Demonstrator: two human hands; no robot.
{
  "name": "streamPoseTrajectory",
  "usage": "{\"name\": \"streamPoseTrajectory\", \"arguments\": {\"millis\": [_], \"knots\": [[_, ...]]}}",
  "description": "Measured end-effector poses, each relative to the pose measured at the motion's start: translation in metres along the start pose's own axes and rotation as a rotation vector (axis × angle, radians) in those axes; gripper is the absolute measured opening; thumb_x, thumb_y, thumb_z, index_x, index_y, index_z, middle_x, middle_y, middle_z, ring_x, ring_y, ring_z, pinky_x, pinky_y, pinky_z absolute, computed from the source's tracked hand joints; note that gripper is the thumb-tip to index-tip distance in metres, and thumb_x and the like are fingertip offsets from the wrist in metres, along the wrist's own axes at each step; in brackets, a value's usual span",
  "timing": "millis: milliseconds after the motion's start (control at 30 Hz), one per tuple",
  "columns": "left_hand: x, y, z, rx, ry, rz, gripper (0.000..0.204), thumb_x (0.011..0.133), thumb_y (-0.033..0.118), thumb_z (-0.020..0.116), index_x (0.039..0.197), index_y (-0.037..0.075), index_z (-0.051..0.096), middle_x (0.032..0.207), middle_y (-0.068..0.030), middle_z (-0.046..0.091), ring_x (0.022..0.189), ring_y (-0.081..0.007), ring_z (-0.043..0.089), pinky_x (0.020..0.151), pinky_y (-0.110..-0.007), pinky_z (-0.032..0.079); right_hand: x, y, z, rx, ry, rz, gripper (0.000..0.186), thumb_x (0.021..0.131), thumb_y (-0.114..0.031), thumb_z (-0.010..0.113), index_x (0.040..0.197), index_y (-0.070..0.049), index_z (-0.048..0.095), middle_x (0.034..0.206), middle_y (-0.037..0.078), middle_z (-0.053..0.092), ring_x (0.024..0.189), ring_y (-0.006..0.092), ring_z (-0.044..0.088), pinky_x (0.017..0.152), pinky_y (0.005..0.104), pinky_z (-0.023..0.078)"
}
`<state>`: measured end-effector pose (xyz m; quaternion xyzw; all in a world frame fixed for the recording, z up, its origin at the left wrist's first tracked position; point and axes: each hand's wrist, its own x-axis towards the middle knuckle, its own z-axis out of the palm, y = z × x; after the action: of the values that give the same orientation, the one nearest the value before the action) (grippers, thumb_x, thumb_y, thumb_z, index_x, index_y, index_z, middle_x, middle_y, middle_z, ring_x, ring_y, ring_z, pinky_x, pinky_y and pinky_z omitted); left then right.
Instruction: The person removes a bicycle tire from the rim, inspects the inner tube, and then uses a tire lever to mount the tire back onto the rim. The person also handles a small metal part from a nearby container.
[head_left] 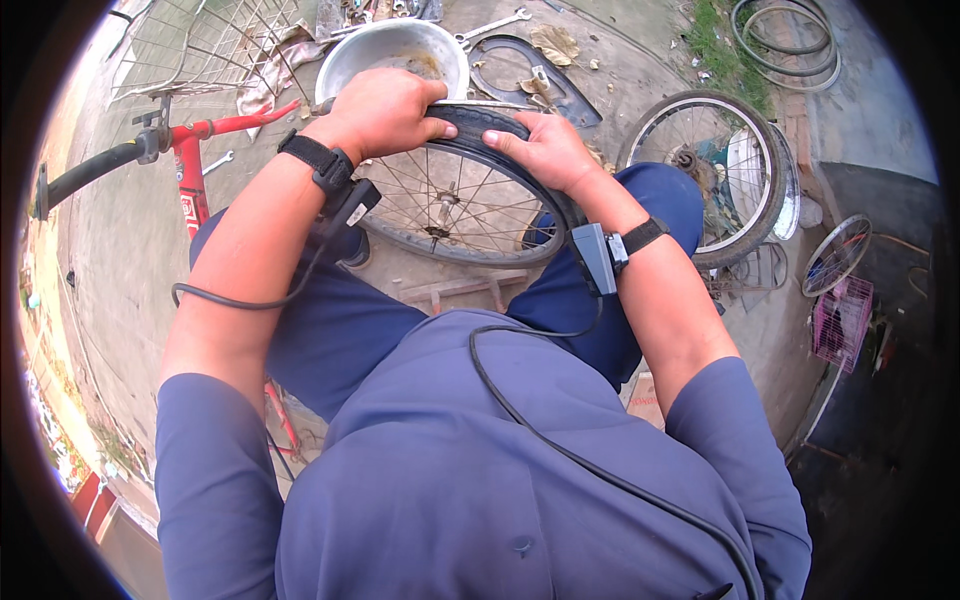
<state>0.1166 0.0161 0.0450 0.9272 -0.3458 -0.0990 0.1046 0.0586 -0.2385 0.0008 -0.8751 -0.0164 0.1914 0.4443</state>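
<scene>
A bicycle wheel with thin spokes and a metal hub (445, 208) stands tilted between my knees. Its black tyre (468, 124) runs along the far top edge of the rim. My left hand (385, 112) grips the tyre at the upper left, thumb pressed on top and fingers curled over the far side. To its right, my right hand (545, 150) grips the same tyre, its thumb pointing toward the left one. A short stretch of tyre shows between the two thumbs. The fingertips on the far side are mostly hidden.
Beyond my hands sits a white basin (332, 72), with a large wrench (495, 26) and a black chain guard (580, 105) beside it. A red bicycle frame (188, 165) and a wire basket (200, 50) are left. Another wheel (768, 200) leans at right. Cables hang from both wrists.
</scene>
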Motion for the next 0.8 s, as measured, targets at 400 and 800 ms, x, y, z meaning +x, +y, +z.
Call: {"name": "streamPoseTrajectory", "arguments": {"millis": [400, 800], "knots": [[-0.014, -0.004, 0.006, -0.067, 0.083, 0.041, 0.053, 0.079, 0.047, 0.084, 0.111, 0.007, 0.07, 0.1, -0.0157, 0.07, 0.104, -0.0372, 0.065, 0.089, -0.048, 0.053, -0.033, 0.009, -0.014, -0.12, -0.117, -0.012, 0.065, 0.078, -0.043, 0.091, 0.123, -0.002, 0.068, 0.107, 0.014, 0.074, 0.099, 0.0259, 0.07, 0.088, 0.0375, 0.054], [-0.021, -0.013, 0.002, -0.173, 0.137, -0.016, 0.052, 0.075, 0.049, 0.087, 0.095, 0.005, 0.068, 0.095, -0.0168, 0.069, 0.097, -0.0389, 0.065, 0.083, -0.048, 0.053, -0.059, 0.049, -0.032, 0.318, -0.313, 0.102, 0.062, 0.086, -0.037, 0.088, 0.132, -0.001, 0.064, 0.104, 0.002, 0.07, 0.094, 0.0102, 0.061, 0.085, 0.027, 0.051]]}}
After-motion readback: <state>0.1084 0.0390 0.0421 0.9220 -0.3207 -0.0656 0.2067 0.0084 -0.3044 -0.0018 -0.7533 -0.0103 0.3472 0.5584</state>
